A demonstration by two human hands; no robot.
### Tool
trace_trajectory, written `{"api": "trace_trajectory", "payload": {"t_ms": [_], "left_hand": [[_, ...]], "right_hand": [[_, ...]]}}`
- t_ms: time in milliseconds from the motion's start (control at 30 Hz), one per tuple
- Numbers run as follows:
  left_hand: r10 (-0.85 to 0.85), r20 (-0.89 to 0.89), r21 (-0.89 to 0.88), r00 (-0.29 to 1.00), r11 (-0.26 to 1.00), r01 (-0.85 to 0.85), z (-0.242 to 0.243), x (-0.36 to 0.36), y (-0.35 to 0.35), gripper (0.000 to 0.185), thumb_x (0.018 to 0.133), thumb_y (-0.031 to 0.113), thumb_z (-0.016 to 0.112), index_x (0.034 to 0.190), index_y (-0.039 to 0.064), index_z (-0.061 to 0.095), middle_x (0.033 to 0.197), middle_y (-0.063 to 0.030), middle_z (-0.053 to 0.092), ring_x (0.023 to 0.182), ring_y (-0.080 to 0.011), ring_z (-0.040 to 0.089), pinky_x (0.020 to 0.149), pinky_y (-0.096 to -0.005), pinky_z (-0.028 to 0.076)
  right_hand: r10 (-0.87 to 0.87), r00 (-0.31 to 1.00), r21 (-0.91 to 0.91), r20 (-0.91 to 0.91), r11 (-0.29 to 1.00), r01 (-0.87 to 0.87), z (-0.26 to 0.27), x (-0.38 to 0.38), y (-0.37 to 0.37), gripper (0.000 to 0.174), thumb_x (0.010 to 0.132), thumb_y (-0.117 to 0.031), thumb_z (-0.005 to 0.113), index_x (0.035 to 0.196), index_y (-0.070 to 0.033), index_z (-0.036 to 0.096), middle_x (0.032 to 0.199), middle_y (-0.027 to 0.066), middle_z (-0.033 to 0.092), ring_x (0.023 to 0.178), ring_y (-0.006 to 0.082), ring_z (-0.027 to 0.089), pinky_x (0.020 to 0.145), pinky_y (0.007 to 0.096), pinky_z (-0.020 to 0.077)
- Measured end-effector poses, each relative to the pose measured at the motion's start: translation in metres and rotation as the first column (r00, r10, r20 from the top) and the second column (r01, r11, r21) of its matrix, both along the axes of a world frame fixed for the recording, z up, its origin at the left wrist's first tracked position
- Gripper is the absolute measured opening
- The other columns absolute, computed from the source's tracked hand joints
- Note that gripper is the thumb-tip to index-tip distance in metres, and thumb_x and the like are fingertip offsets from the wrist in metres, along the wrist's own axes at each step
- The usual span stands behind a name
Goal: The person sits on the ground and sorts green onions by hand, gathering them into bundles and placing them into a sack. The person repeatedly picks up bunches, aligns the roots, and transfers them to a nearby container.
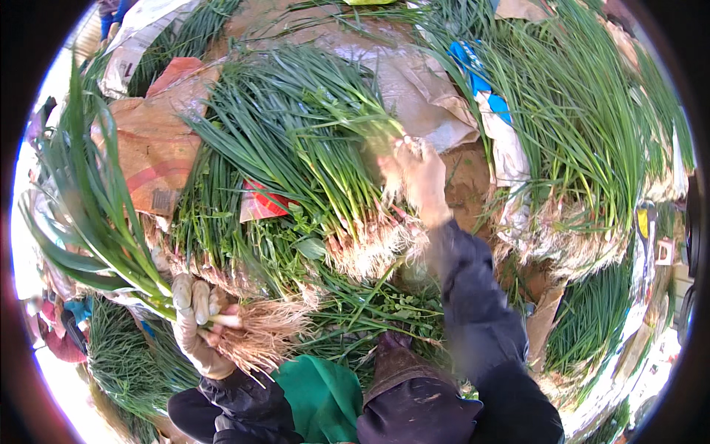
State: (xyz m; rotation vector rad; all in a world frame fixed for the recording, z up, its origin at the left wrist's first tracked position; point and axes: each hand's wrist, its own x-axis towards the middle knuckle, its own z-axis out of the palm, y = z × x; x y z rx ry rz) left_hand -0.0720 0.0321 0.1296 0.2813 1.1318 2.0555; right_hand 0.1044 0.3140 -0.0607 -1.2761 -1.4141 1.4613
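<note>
My left hand (202,322), in a pale soiled glove, grips a bunch of green garlic (133,272). Its long leaves rise to the upper left, and brown roots (266,330) fan out toward my lap. Blurred by motion, my right hand (416,175) is above the right edge of a large heap of green garlic (316,150). Leafy green stalks (383,125) run into its fingers, which appear closed around them. The heap's white roots (371,250) point toward me.
Brown woven sacking (158,139) lies left of the heap; beige sheeting (410,94) lies beyond it. At right is another large pile of rooted greens (571,127). Loose weeds and leaves (383,305) lie before my knees. Other people (61,333) are at the far left.
</note>
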Motion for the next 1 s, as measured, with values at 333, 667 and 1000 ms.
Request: {"api": "trace_trajectory", "payload": {"t_ms": [333, 667, 1000], "left_hand": [[-0.178, 0.374, -0.381, 0.910, 0.865, 0.326, -0.120, 0.029, 0.018, 0.018, 0.085, 0.004, 0.058, 0.102, 0.000, 0.055, 0.096, -0.0071, 0.061, 0.078, -0.0176, 0.062, 0.066, -0.0277, 0.056], [-0.399, 0.487, -0.363, 0.777, 0.716, 0.596, -0.142, 0.042, 0.089, 0.017, 0.084, 0.005, 0.063, 0.098, -0.005, 0.062, 0.063, -0.0039, 0.059, 0.052, -0.0126, 0.057, 0.040, -0.0241, 0.050], [-0.366, 0.417, -0.411, 0.832, 0.740, 0.532, -0.131, 0.028, -0.012, 0.043, 0.086, 0.012, 0.056, 0.124, -0.003, 0.046, 0.082, -0.0149, 0.065, 0.055, -0.0144, 0.062, 0.042, -0.0199, 0.050]], "right_hand": [[0.245, 0.730, 0.188, 0.638, 0.870, -0.456, 0.011, 0.030, -0.149, 0.074, 0.080, -0.014, 0.063, 0.144, -0.008, 0.025, 0.095, 0.0129, 0.066, 0.067, 0.0295, 0.064, 0.059, 0.0363, 0.0506], [0.329, 0.722, 0.279, 0.609, 0.764, -0.582, 0.007, 0.043, -0.166, 0.041, 0.079, -0.007, 0.057, 0.119, -0.013, 0.059, 0.091, 0.0140, 0.061, 0.075, 0.0304, 0.061, 0.065, 0.0395, 0.0489], [0.147, 0.765, 0.311, 0.627, 0.853, -0.419, 0.034, 0.084, -0.165, 0.033, 0.081, -0.003, 0.057, 0.112, -0.013, 0.063, 0.107, 0.0150, 0.062, 0.089, 0.0308, 0.062, 0.077, 0.0365, 0.0510]]}}
